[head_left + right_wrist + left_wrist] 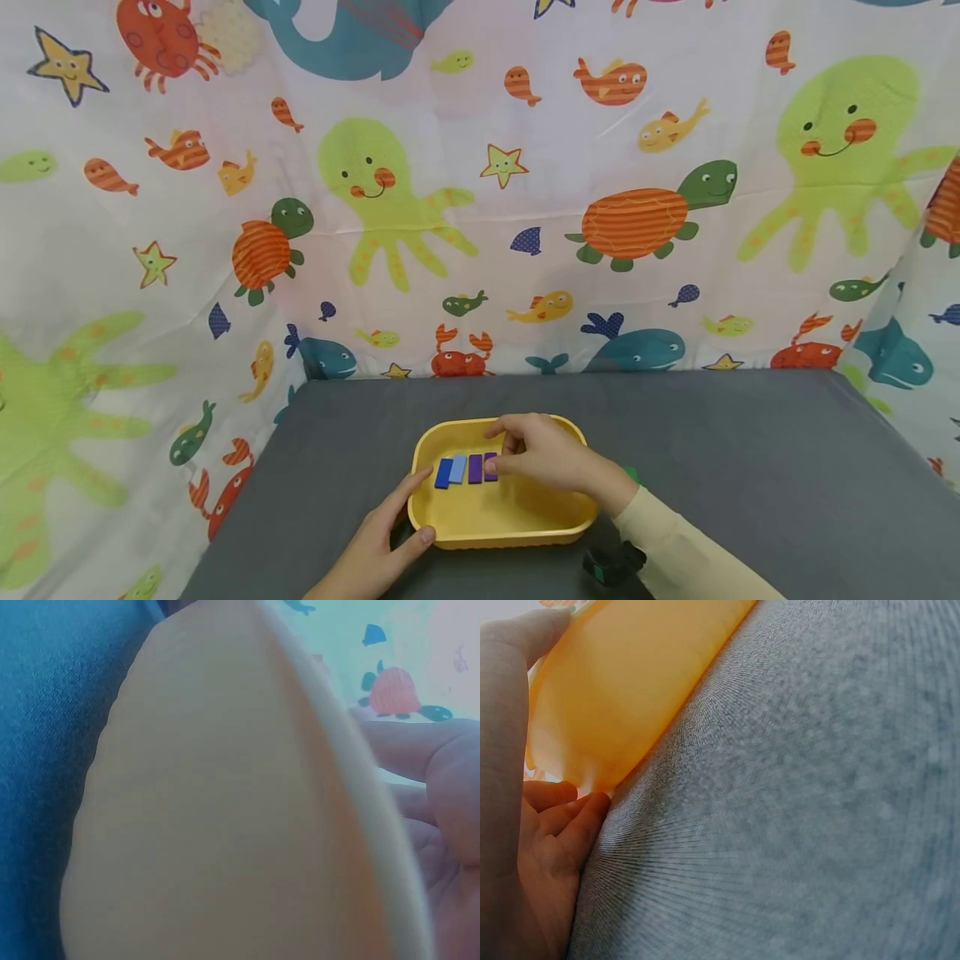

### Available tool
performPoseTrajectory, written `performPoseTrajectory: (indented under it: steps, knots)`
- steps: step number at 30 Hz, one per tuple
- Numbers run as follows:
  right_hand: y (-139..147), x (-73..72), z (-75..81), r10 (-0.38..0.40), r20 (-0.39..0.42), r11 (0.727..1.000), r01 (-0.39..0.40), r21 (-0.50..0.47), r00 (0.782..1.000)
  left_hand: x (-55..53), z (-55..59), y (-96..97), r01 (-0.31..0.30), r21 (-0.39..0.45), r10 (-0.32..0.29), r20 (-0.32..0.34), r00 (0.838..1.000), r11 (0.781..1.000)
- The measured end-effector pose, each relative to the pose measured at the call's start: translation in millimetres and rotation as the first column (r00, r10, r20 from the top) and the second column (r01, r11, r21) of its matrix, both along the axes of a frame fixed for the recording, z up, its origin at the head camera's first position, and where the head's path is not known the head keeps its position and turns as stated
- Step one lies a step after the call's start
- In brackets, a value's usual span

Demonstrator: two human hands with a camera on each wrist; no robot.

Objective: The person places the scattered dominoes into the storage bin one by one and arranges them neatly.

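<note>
A yellow plastic tub stands on the grey surface. In a row inside it lie a dark blue flat block, a light blue flat block and two purple flat blocks. My left hand holds the tub's left near corner, thumb at the front rim; in the left wrist view its other fingers touch the tub's wall low down. Over the tub's inside, my right hand has its thumb tip at the rightmost purple block, the upper finger apart from it. The tub wall hides the blocks in the right wrist view.
A grey cloth-covered table spreads around the tub. Behind it hangs a white curtain with sea animals. A black wrist device sits under the right sleeve. A small green thing shows beyond the right wrist, mostly hidden.
</note>
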State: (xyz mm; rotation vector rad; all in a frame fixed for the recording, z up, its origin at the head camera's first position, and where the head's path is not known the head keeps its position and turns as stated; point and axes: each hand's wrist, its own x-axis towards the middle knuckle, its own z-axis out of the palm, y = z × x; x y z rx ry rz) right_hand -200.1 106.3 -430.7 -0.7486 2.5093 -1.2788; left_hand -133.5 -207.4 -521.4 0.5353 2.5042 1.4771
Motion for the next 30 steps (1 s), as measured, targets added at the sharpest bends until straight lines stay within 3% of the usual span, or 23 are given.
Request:
performPoseTrajectory:
  steps: [8,20,30]
  knots:
    - [12.5,8.9,6.4,-0.018,-0.016,0.999,0.018,-0.039,1.000,2.4,7.6,2.1,-0.009,0.002,0.009,0.009,1.000,1.000]
    - [33.1,21.0,16.8,-0.046,-0.044,0.997,0.043,-0.058,0.998,2.3,2.9,3.2,-0.023,-0.009,0.023,-0.022,0.999,1.000]
    - [51.3,30.8,22.4,-0.076,-0.054,0.991,0.070,-0.110,0.996,1.3,2.0,2.8,-0.039,-0.022,0.040,0.010,0.999,0.999]
